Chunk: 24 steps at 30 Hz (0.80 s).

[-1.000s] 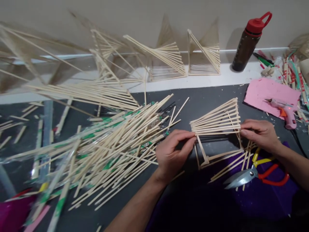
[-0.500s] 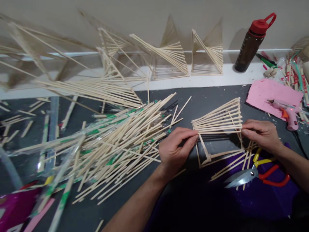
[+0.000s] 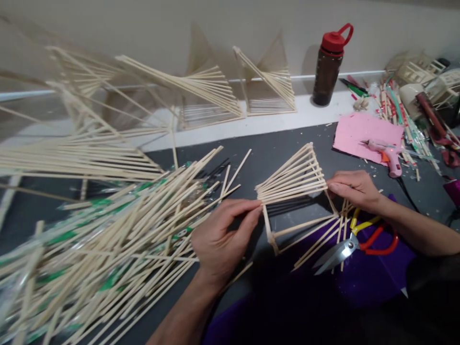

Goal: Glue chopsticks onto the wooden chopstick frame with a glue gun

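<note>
A small frame of pale wooden sticks (image 3: 293, 186) stands on the dark table, its upper sticks fanned side by side. My left hand (image 3: 228, 235) pinches its left corner between thumb and forefinger. At the right end of the same row of sticks, my right hand (image 3: 352, 188) closes its fingertips on the corner. Scissors with red and yellow handles (image 3: 350, 244) lie just below my right hand, over several loose sticks (image 3: 318, 242). To the left of my left hand spreads a big heap of sticks (image 3: 143, 235) with clear and green wrappers.
Twisted stick models (image 3: 212, 91) stand along the white ledge by the wall. A dark bottle with a red lid (image 3: 327, 67) is behind. At right, a pink glue gun (image 3: 386, 152) rests on a pink sheet (image 3: 362, 133), with wrapped sticks and other models beyond.
The camera view has shifted to the right, so everything appears further left. Both hands keep hold of the small stick frame, which looks slightly more tilted.
</note>
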Motion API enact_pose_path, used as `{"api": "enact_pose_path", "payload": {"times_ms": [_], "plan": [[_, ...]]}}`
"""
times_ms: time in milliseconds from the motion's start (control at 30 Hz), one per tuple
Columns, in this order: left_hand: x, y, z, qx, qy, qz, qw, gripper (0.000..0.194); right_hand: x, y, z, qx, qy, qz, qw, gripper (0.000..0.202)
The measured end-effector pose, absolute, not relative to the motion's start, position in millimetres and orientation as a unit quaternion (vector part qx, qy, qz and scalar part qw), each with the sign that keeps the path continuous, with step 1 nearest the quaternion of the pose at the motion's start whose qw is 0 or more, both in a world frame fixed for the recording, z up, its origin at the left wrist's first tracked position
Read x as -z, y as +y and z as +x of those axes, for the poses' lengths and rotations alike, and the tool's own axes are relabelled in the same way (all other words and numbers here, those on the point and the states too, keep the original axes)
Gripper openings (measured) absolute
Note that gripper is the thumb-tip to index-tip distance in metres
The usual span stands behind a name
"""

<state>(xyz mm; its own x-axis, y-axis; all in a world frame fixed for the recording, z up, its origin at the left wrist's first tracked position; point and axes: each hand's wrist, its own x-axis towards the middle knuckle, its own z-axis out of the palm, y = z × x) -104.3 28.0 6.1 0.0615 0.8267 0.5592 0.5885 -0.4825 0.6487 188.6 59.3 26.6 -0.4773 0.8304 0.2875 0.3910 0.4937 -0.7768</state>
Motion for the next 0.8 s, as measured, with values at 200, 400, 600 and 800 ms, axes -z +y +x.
{"api": "enact_pose_path", "payload": {"times_ms": [200,400,600,800], "plan": [[-5.1,28.0,-104.2,-0.477,0.507,0.707,0.128,0.008,-24.7,59.7,189.0,-0.289,-0.814,-0.370,0.342,0.032],[-6.4,29.8,-103.7,-0.479,0.494,0.713,0.135,0.008,-23.7,61.5,188.8,-0.154,-0.867,-0.346,0.323,0.030],[-9.7,27.6,-101.6,-0.471,0.512,0.705,0.142,0.006,-22.2,60.1,190.2,-0.101,-0.884,-0.349,0.295,0.035],[-9.5,26.8,-102.8,-0.458,0.521,0.706,0.141,0.007,-17.9,59.2,190.1,-0.101,-0.888,-0.371,0.252,0.039]]}}
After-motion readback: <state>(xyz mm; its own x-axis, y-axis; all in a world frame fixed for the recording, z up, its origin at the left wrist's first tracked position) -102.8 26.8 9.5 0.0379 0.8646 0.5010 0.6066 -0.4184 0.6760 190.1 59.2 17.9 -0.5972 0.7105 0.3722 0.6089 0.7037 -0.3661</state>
